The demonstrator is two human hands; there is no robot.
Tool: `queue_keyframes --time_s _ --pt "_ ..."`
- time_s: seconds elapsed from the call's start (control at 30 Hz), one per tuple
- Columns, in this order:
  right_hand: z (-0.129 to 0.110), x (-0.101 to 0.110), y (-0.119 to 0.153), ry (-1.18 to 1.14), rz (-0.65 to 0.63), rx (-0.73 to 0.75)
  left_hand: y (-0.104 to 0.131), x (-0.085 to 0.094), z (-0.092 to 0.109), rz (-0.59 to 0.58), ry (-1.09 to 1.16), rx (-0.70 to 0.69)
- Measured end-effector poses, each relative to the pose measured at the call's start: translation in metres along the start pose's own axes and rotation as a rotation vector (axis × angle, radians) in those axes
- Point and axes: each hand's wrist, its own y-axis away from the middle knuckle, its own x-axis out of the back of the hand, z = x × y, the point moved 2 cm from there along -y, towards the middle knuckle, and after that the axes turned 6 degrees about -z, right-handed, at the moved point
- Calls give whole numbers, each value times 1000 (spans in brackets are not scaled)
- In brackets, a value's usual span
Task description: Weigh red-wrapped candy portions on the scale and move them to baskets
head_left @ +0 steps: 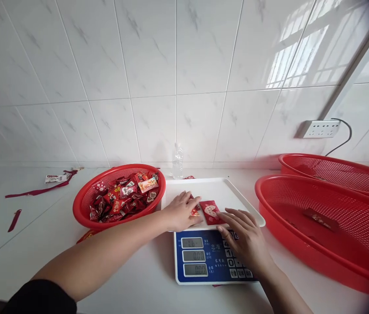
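Note:
On the white tray (227,192) of a weighing scale, my left hand (181,212) is curled over a small red packet (195,212), which shows between thumb and forefinger. Beside it lies a flat red packet (210,212) with a pale heart-shaped print. My right hand (241,231) has its fingers extended and apart, the tips touching or just over that packet's right edge. Beneath this hand, part of the keypad is hidden. The scale's blue panel (215,272) faces me, with three small displays.
A red basket (80,209) of wrapped packets stands left of the scale. Two larger red baskets, a near one (269,218) and a far one (302,158), sit right. A clear bottle (177,161) stands behind the tray. Red ribbon (45,189) and a power strip (321,129) are in view.

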Motion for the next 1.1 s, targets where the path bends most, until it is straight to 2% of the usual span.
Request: queue_keyframes --time_s 0.17,0.27,0.37,0.47,0.57,0.67,0.77,0.9,1.0,1.1 --pt "1 -6 4 25 -91 49 -18 1 14 38 -11 -133" --pt "4 -8 7 22 -87 36 -16 18 -1 111 -63 -91" --pt "7 -10 9 17 -72 19 1 46 -41 224 -83 39" --pt "10 -12 10 4 -68 3 32 68 -99 282 -85 261" --pt "12 -13 11 -9 -67 -22 67 72 -149 241 -52 444" --pt "13 -13 11 -32 -60 -57 92 69 -174 259 -2 494" --pt "11 -11 10 -55 -52 -72 102 73 -178 319 75 432" --pt "10 -9 8 -84 -36 -100 103 87 -171 454 203 351" --pt "9 -9 8 -93 -40 -113 101 96 -166 540 302 338" --pt "9 -9 7 -91 -37 -109 99 99 -161 566 392 342"
